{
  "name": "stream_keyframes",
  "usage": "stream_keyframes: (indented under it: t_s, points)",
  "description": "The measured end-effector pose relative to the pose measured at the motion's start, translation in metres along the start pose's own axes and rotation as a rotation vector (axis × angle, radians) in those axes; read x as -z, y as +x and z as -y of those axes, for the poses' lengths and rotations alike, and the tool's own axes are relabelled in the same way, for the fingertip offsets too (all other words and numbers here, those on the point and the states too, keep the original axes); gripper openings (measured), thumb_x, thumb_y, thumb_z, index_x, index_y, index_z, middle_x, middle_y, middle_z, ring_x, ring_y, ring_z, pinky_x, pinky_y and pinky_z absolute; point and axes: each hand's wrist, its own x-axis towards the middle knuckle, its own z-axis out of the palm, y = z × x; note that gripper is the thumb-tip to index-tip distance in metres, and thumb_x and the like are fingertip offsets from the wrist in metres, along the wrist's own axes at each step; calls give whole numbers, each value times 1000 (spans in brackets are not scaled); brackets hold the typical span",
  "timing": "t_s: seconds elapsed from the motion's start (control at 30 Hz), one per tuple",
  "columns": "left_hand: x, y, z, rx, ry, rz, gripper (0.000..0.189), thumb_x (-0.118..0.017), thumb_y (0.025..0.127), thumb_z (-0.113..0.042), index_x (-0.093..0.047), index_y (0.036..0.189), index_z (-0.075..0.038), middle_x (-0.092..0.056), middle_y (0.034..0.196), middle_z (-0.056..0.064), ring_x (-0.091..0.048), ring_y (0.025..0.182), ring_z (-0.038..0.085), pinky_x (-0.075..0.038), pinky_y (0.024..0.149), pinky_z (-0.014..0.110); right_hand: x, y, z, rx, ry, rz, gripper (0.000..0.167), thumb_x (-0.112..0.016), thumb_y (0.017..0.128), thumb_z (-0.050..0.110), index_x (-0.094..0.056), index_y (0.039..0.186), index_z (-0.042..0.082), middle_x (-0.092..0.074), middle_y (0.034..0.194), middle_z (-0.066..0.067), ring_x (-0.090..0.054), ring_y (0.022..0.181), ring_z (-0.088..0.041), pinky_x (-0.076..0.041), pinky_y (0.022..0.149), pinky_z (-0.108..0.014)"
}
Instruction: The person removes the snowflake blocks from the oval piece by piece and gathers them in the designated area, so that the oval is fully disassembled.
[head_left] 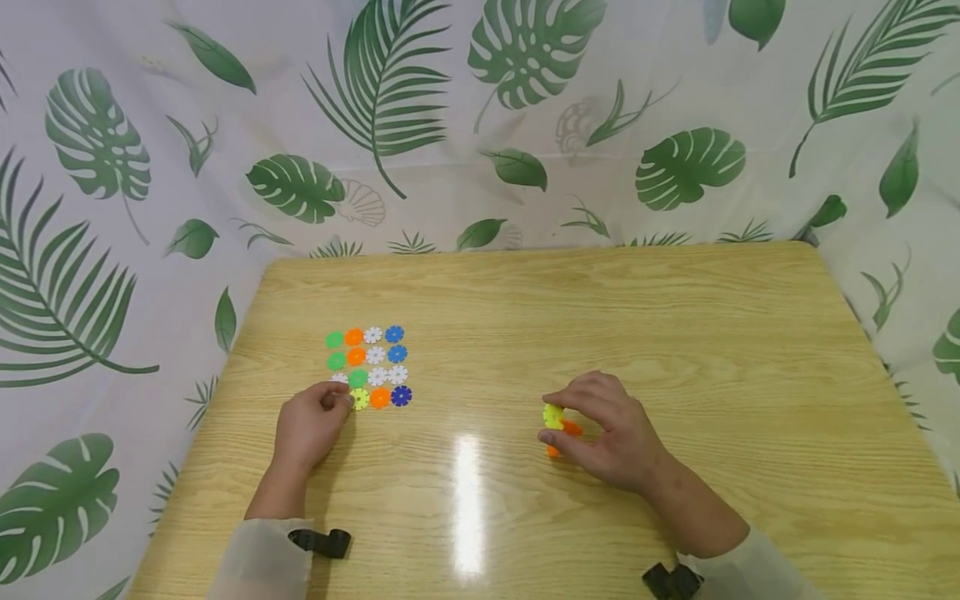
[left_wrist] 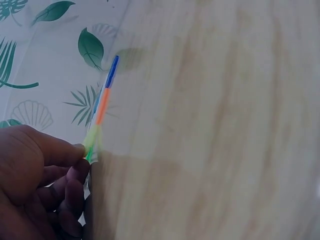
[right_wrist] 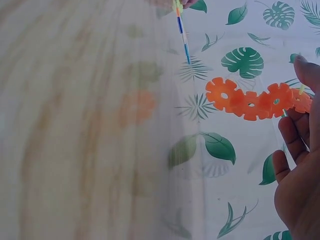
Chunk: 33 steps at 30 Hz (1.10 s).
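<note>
Right hand (head_left: 611,433) round orange chain (right_wrist: 255,100), left hand (head_left: 311,421) at yellow disc (head_left: 360,399).

Item one: joined chain of orange notched discs (right_wrist: 252,101) with a yellow-green disc (head_left: 553,416) at one end, which I hold in my right hand (head_left: 607,433) just above the bench. Item two: yellow-green disc (head_left: 361,399), flat in the grid's near row, touched by my left hand (head_left: 309,423).

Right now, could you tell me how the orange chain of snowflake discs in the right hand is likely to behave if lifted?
The orange chain looks thin plastic, so probably light. Its discs join only at slotted edges, so it may flex or pop apart. The right hand grips one end.
</note>
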Motion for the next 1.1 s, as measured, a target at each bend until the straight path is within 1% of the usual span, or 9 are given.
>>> stream_keyframes:
  t_s: [0.2,0.3,0.4,0.57,0.73,0.83,0.93,1.0,1.1]
  points:
    - [0,0,-1,2,23,2,28,-66,99,-23,-75,120,-7,-74,96,7,-63,78,21,-48,71,34,1,-1,-1,9,-5,-3,35,-82,91,38,-78,113,11,-75,101,2,-64,96,-22,-45,95,-33]
    - [-1,0,-2,1,20,-1,28,-65,99,-23,-75,120,-7,-74,97,7,-63,79,22,-49,72,35,2,-1,0,1,-10,3,36,-81,91,39,-77,114,11,-75,101,2,-64,97,-22,-45,95,-34]
    - [-1,-2,-1,-3,11,-6,28,-64,100,-23,-74,121,-7,-74,99,8,-64,82,22,-50,75,37,2,-1,0,-3,-9,7,36,-83,90,37,-77,114,12,-75,101,2,-64,98,-22,-44,95,-35]
    - [-5,-5,-1,-15,-28,-56,25,-64,100,-23,-75,117,-8,-74,98,8,-64,82,23,-50,75,37,3,1,1,-8,-4,24,35,-87,86,31,-77,114,12,-75,102,3,-64,97,-22,-44,96,-36]
    - [-13,-11,-7,-42,-102,-110,21,-66,101,-24,-77,111,-10,-74,95,6,-64,81,21,-51,72,34,6,1,2,-32,-8,53,33,-86,88,35,-79,113,14,-75,101,5,-63,97,-19,-43,97,-37]
    - [-17,-14,-15,-86,-180,-152,17,-69,101,-21,-78,109,-9,-74,95,4,-65,83,20,-52,72,30,7,2,2,-26,-8,60,34,-84,90,37,-79,113,13,-74,100,6,-63,95,-18,-43,95,-38]
    - [-21,-19,-25,-166,-271,-176,13,-71,99,-16,-78,107,-8,-75,96,3,-65,83,19,-51,69,26,7,4,2,-4,-10,56,36,-82,91,39,-79,115,12,-73,99,6,-62,94,-17,-44,93,-38]
    - [-25,-22,-34,-217,-317,-167,12,-72,98,-13,-79,106,-7,-76,96,3,-66,82,18,-51,67,25,6,5,2,8,-12,51,36,-81,91,39,-79,115,12,-72,98,6,-62,93,-17,-44,92,-38]
    - [-30,-28,-50,-274,-365,-127,10,-73,97,-11,-79,105,-6,-76,95,1,-66,80,17,-52,66,24,6,5,2,19,-8,43,37,-81,91,40,-79,115,12,-72,98,6,-62,93,-17,-44,92,-37]
